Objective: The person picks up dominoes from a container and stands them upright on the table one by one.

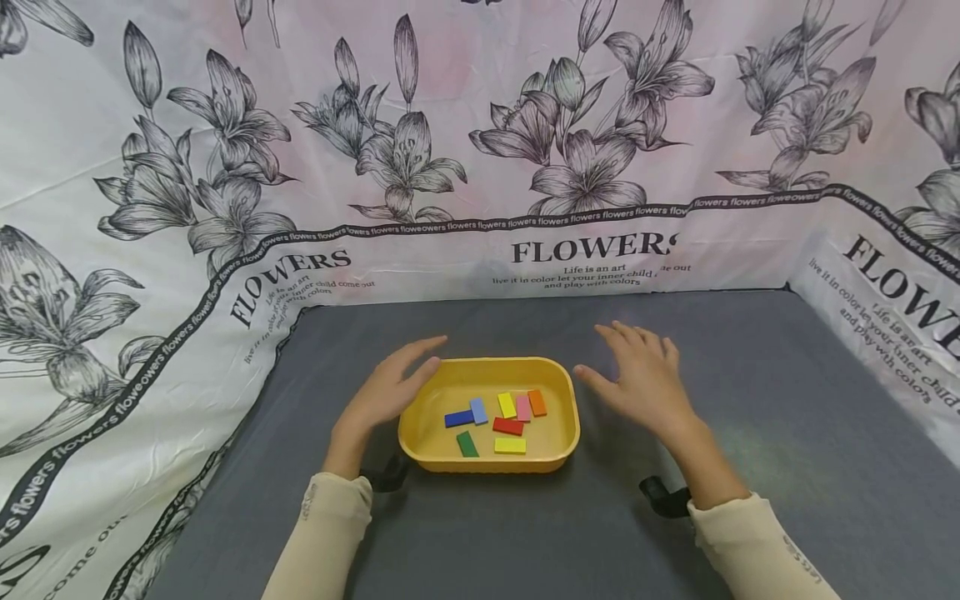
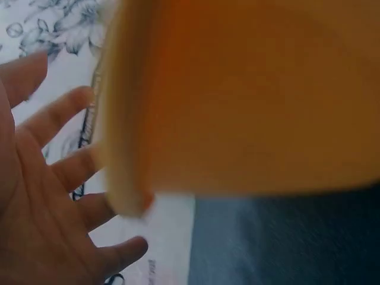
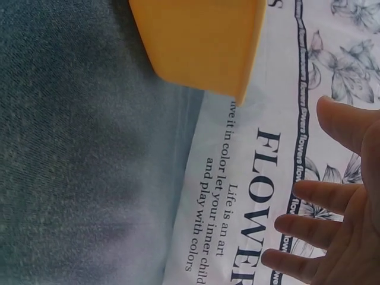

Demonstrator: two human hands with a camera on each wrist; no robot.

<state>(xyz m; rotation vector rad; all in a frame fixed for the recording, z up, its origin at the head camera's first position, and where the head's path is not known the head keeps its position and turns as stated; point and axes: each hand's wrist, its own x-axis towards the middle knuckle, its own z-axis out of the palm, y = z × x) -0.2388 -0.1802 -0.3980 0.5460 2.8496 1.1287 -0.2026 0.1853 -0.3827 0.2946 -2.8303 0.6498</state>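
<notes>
A yellow plastic tray (image 1: 420,450) stands on the dark table with several small flat coloured blocks lying in it. Among them are a blue block (image 1: 458,419), a red block (image 1: 508,427), a green block (image 1: 467,444) and an orange block (image 1: 537,403). My left hand (image 1: 386,390) is at the tray's left rim, fingers extended; whether it touches the rim I cannot tell. To the right of the tray, apart from it, my right hand (image 1: 643,379) hovers with spread fingers and holds nothing. The tray's side (image 2: 249,107) fills much of the left wrist view, blurred.
A dark grey cloth (image 1: 510,533) covers the table. Behind and at both sides hangs a white curtain (image 1: 450,258) printed with flowers and lettering. Black straps (image 1: 664,497) sit at the wrists.
</notes>
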